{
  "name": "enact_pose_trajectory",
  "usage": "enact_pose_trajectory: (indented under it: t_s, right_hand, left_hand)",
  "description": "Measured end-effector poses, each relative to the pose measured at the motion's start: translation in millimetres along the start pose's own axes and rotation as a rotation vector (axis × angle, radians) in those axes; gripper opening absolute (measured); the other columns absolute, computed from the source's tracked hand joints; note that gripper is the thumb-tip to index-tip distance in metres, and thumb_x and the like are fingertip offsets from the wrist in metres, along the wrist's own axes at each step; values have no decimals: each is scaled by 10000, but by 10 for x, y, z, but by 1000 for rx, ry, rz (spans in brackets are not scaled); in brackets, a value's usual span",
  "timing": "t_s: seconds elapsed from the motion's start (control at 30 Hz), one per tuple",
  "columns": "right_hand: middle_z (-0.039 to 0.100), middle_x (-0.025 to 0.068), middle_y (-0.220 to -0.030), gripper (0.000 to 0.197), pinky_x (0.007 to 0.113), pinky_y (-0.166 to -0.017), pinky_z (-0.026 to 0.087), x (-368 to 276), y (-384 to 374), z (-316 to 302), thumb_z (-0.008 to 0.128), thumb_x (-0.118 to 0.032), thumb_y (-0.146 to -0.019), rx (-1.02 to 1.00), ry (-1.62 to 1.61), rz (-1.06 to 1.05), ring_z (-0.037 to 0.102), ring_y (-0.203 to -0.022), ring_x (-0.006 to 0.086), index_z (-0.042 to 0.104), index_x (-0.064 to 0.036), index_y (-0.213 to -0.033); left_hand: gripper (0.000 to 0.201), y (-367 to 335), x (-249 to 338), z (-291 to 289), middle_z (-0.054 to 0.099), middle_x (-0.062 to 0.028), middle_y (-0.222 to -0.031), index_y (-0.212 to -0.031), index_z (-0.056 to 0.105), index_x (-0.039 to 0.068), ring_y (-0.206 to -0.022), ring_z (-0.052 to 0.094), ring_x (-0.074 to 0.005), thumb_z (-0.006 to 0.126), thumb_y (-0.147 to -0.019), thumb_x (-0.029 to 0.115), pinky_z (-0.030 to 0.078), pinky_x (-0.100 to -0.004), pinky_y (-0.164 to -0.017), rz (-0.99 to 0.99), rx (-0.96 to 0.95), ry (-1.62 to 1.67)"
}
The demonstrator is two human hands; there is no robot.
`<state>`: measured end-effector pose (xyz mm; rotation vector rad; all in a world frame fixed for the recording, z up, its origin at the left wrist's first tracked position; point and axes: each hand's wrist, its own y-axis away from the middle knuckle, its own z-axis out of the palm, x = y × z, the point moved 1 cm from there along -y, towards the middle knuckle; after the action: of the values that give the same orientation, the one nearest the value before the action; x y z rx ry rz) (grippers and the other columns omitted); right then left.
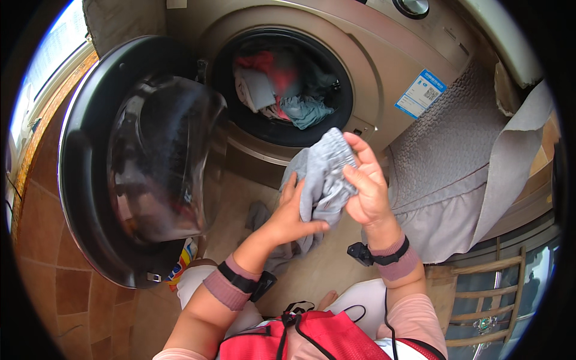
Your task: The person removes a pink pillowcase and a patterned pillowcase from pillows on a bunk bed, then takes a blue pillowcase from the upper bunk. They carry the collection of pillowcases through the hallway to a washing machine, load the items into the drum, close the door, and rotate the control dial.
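Between my two hands, in front of the washing machine's round opening, is a crumpled light grey garment (327,177) with a gathered, elastic-looking edge. My left hand (288,215) grips its lower left side, some fingers hidden behind the cloth. My right hand (368,187) pinches the upper right edge between thumb and fingers. More grey cloth (279,255) hangs or lies lower down behind my left forearm; whether it belongs to the same garment I cannot tell. Inside the drum lie a red cloth (279,75), a pale grey cloth (255,90) and a teal cloth (306,111).
The washing machine (375,51) has its round door (90,162) swung out to the left. A grey quilted cover (444,150) drapes at the right, above a wooden chair (489,294). A colourful packet (180,264) stands below the door, near my left knee.
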<state>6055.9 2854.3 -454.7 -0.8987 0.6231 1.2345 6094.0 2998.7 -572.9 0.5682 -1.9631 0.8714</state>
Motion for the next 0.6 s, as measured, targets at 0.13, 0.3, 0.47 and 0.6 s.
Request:
enact_pose_trajectory:
  t_s: [0.13,0.3,0.47,0.6]
  right_hand:
    - [494,181,-1322,531,368,-1046,363,-99,-78,-82,548,-48,-914,-133,115,-85,481,-1230,243,318,-17,-1391]
    - [227,202,-1490,996,468,-1073,291,54,-86,-698,819,-208,-697,20,654,423,272,-1363,335,203,-141,-1476]
    - [235,208,-1492,1079,359,-1068,317,472,44,-756,819,-127,-669,-392,798,469,277,-1369,272,110,26,-1467]
    - [587,144,-1186,574,293,-934,452,375,-70,-903,615,55,-757,-14,524,448,585,-1064,193,416,46,-1295]
  left_hand:
    - [401,-100,192,-125,604,-118,-1164,-1253,518,-16,-1049,596,-215,564,-863,63,491,-350,-894,-437,301,1088]
    - [409,-79,-218,-276,599,-209,-1160,-1232,495,-64,-1057,605,-328,443,-926,201,483,-469,-941,-586,255,1582]
    - [462,-155,-186,-366,572,-189,-1240,-1250,513,-25,-1142,556,-327,412,-960,322,411,-454,-1025,-499,243,1705]
    - [497,-159,-176,-444,563,-165,-1266,-1259,526,0,-1164,543,-314,403,-964,381,410,-439,-1028,-490,372,1679]
